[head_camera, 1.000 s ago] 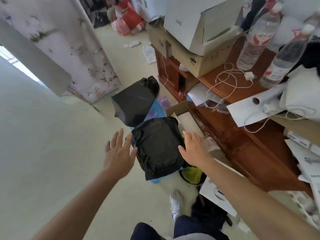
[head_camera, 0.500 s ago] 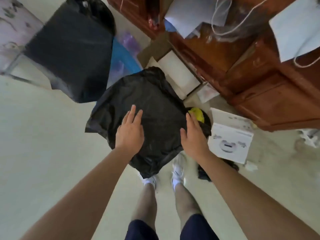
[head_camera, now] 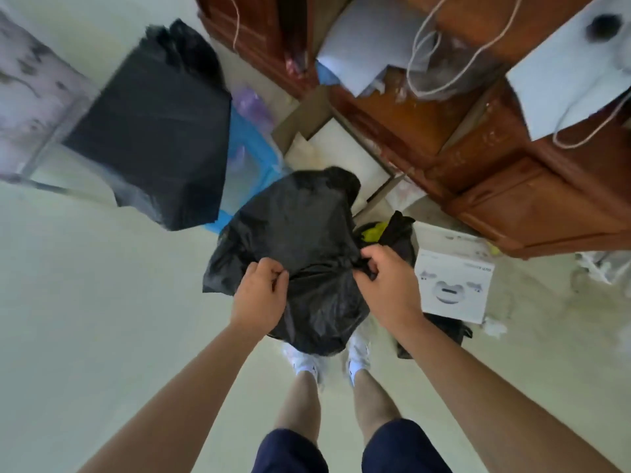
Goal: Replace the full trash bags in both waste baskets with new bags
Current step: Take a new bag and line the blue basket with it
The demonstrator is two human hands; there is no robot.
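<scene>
Both hands on near bag (head_camera: 300, 233), which sits on floor right in front of person's feet. Left hand (head_camera: 261, 295) curled, pinching fold of black plastic at bag's left. Right hand (head_camera: 386, 285) curled too, gripping plastic at right edge. Far bag (head_camera: 153, 131) beyond, against blue basket (head_camera: 254, 145). White box (head_camera: 450, 285) just right of right hand, desk (head_camera: 512, 186) behind.

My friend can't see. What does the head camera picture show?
The left hand and right hand pinch a black trash bag above the person's white shoes. A second black bag sits behind on the left, a wooden desk on the right.
</scene>
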